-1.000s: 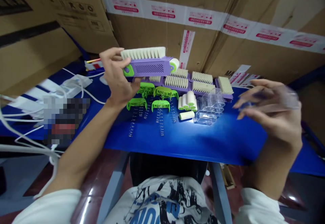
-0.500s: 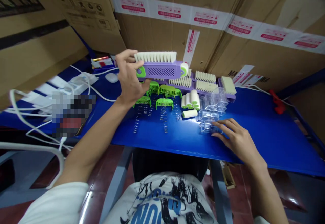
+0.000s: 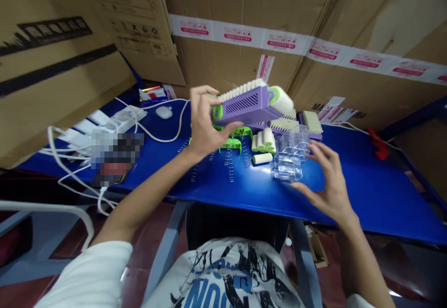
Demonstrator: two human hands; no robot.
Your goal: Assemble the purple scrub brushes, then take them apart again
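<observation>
Raised above the table, a purple brush (image 3: 247, 107) with cream bristles is gripped at its green-capped end by my left hand (image 3: 206, 124). A white roller (image 3: 281, 101) sits at the brush's other end, which points right and toward me. My right hand (image 3: 328, 177) is spread, thumb apart from the fingers, beside a group of clear plastic pieces (image 3: 288, 159); nothing is in it. Under the brush lie green clips (image 3: 230, 144) and thin metal springs (image 3: 230, 168). White rollers with green ends (image 3: 264, 139) are stacked in the middle, and a single roller (image 3: 262, 158) lies in front of them.
More purple brushes (image 3: 312, 122) lie along the back against a large cardboard box (image 3: 223, 51). Left on the blue table (image 3: 366, 191) are a power strip (image 3: 129, 114), white cables, a computer mouse (image 3: 164, 112) and a blurred-out item. A red object (image 3: 379, 145) is at the far right.
My left hand has moved right and turned the brush, so its roller end faces more toward me. My right hand has drawn back from the clear pieces and opened wider.
</observation>
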